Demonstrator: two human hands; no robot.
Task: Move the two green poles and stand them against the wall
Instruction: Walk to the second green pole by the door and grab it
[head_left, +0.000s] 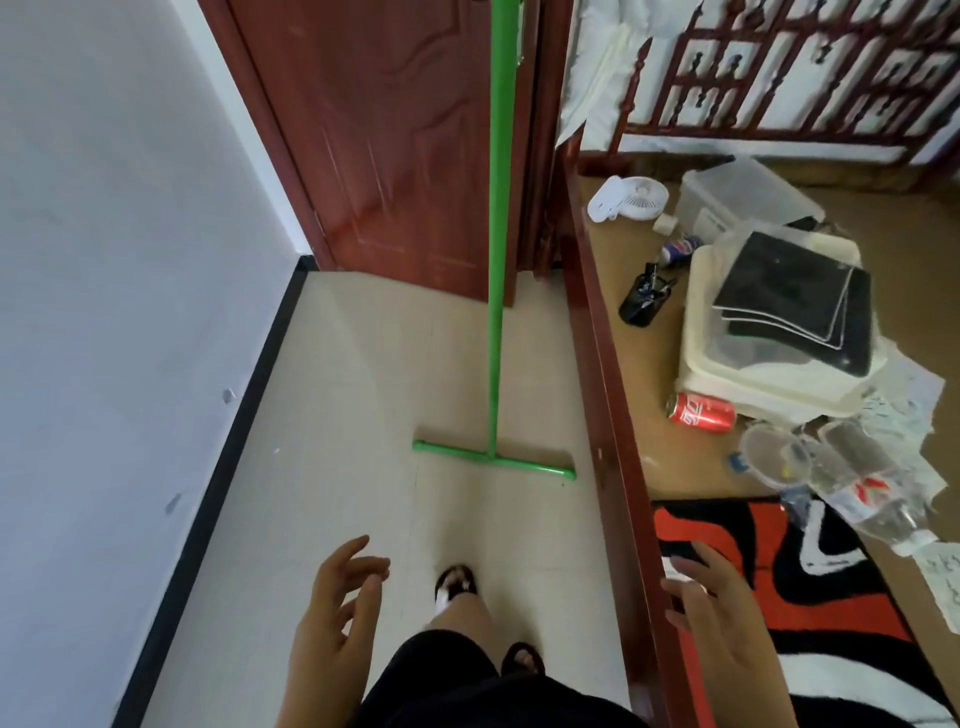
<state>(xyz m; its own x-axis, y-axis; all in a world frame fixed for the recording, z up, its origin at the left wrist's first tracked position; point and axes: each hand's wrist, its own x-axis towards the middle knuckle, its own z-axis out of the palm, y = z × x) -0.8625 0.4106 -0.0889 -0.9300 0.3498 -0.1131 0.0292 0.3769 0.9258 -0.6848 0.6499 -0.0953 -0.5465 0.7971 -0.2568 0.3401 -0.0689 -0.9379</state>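
Note:
One green pole stands upright ahead of me on a green T-shaped crossbar foot that rests on the pale tiled floor; its top runs out of view in front of the dark red door. A second green strip shows just beside it near the top. My left hand is low in the frame, fingers spread and holding nothing. My right hand is open too, hovering over the wooden bed rail. Both hands are well short of the pole. The white wall runs along my left.
A wooden platform bed on the right carries a white fan, clear boxes, a tray with black pads, a red can, plastic cups and an orange-black rug. A black skirting edges the wall. My sandalled feet are on the floor.

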